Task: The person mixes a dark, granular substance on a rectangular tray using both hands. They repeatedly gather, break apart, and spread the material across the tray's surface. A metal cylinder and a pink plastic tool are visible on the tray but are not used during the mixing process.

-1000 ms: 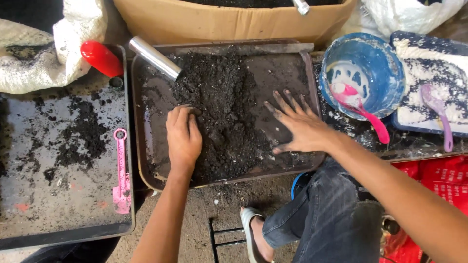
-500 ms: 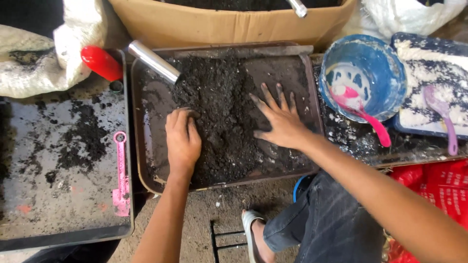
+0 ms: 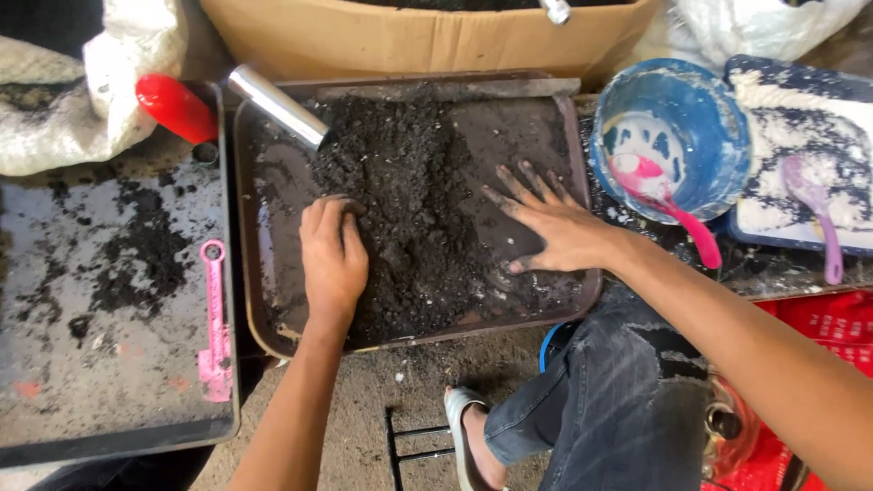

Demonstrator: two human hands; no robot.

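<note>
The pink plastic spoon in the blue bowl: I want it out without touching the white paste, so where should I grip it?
Take the pink plastic spoon by the free end of its handle, which juts over the rim of the blue bowl toward the lower right. Come from that side, probably with the right hand, the nearer one. The spoon's head lies down in the white residue, so the handle looks cleanest.

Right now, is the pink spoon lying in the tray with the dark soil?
No, the pink spoon rests in the blue bucket, beside the soil tray.
</note>
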